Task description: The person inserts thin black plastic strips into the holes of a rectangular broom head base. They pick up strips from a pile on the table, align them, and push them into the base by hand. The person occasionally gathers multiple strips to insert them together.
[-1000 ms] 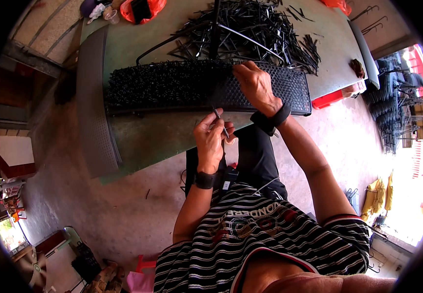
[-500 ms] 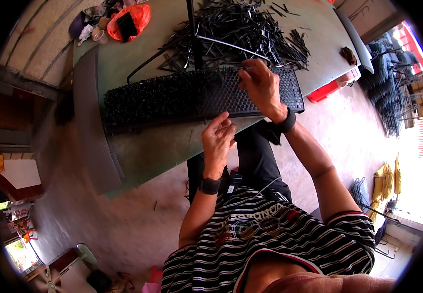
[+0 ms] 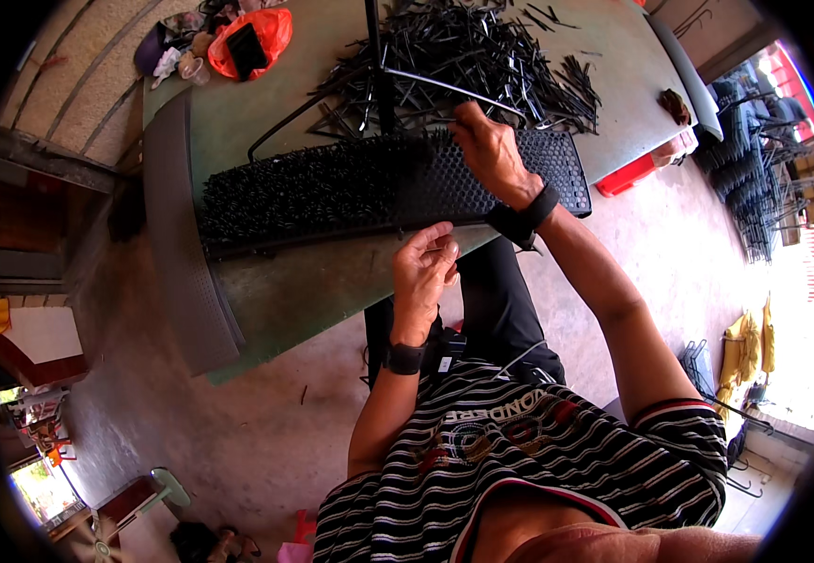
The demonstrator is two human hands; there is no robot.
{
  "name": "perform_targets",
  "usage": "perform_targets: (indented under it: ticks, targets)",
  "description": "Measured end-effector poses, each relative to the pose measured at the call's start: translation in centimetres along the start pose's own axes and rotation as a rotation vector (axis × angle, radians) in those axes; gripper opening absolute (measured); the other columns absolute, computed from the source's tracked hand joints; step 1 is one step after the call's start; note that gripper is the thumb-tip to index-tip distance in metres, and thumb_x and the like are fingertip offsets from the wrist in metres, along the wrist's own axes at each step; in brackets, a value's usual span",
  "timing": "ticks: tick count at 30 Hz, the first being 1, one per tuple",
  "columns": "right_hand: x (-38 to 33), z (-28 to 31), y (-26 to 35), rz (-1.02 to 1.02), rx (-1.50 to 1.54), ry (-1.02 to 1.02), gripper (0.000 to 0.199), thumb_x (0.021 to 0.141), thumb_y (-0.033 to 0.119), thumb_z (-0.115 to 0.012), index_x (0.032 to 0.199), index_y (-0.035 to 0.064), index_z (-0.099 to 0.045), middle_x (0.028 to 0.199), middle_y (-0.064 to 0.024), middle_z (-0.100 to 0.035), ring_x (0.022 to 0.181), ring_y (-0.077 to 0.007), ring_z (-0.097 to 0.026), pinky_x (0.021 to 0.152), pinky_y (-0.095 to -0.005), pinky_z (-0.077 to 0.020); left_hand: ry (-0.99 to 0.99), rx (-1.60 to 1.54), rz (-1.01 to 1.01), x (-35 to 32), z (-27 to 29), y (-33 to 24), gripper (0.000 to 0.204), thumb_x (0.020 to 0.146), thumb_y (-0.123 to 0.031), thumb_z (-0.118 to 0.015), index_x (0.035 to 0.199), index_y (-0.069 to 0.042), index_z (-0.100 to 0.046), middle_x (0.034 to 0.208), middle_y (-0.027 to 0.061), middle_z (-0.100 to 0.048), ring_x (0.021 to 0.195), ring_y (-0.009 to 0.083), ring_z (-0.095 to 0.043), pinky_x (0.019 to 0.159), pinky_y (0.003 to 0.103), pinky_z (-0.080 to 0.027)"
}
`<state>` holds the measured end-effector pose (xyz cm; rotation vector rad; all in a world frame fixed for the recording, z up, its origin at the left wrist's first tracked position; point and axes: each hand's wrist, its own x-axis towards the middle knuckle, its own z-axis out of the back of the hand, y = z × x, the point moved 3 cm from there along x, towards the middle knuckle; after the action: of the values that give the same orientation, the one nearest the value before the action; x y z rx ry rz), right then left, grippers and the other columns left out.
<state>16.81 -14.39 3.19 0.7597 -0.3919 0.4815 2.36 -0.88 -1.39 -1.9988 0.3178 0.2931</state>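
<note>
Facing you, upper centre: black panel | left stretch bristled, right end yet bare | your right hand over it, grip hidden | left hand half-curled, grip unclear

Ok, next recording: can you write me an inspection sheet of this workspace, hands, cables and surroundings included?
Surface: green table, grey curved sheet along its left end.
Work items: long black board, bristly on the left, bare with holes on the right; loose pile of black strips behind it.
Clutter: orange bag with a dark flat object on it, clear cup beside.
Left hand: fingers half curled at the board's near edge; contents unclear.
Right hand: fingers bent over the board's far side; contents unclear.
Cables: thin pale cord near the lap; type unclear.
Surroundings: fan lower left, yellow cloth right.
</note>
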Motion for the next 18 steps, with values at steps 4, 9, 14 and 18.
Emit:
perform_targets:
  ticks: [4, 9, 14, 18]
  targets:
    - [0.1, -0.3, -0.3, 0.083, -0.221, 0.085, 0.008, 0.08, 0.01, -0.057, 0.08, 0.0021, -0.058, 0.071, -0.0153, -0.061, 0.067, -0.0362, -0.06, 0.057, -0.0406, -0.0468, 0.007, 0.018, 0.006, -0.1, -0.2, -0.1, 0.029, 0.084, -0.013, -0.065, 0.11, -0.001, -0.059, 0.092, 0.0028, -0.06, 0.079, 0.0108, -0.06, 0.069, 0.024, -0.049]
    - [-0.5, 4.2, 1.3, -0.149, -0.068, -0.011, 0.014, 0.078, 0.013, -0.061, 0.086, 0.0023, -0.064, 0.073, -0.0152, -0.064, 0.067, -0.0302, -0.063, 0.059, -0.0364, -0.0487, 0.041, 0.349, -0.216, 0.0, -0.6, -0.9, 0.031, 0.083, -0.012, -0.065, 0.111, 0.0, -0.059, 0.093, 0.0066, -0.061, 0.078, 0.0133, -0.061, 0.07, 0.025, -0.049]
    - [-5.0, 11.3, -3.8, -0.216, -0.197, -0.124, 0.032, 0.076, 0.02, -0.066, 0.101, 0.0023, -0.059, 0.091, -0.0159, -0.062, 0.085, -0.0324, -0.06, 0.071, -0.0381, -0.0475, 0.082, 1.241, -0.919, 1.0, -2.7, -4.7, 0.042, 0.076, -0.012, -0.068, 0.115, -0.001, -0.056, 0.108, 0.0165, -0.056, 0.102, 0.032, -0.054, 0.087, 0.037, -0.045]
    - [-14.9, 13.3, -12.4, -0.43, -0.47, -0.05, 0.064, 0.076, 0.035, -0.07, 0.123, 0.0011, -0.043, 0.108, -0.0226, -0.054, 0.097, -0.0354, -0.055, 0.08, -0.0412, -0.0456, 0.239, 1.612, -1.023, 3.7, -2.5, -2.5, 0.064, 0.072, -0.026, -0.071, 0.127, -0.004, -0.046, 0.129, 0.0182, -0.044, 0.124, 0.0372, -0.036, 0.101, 0.047, -0.031]
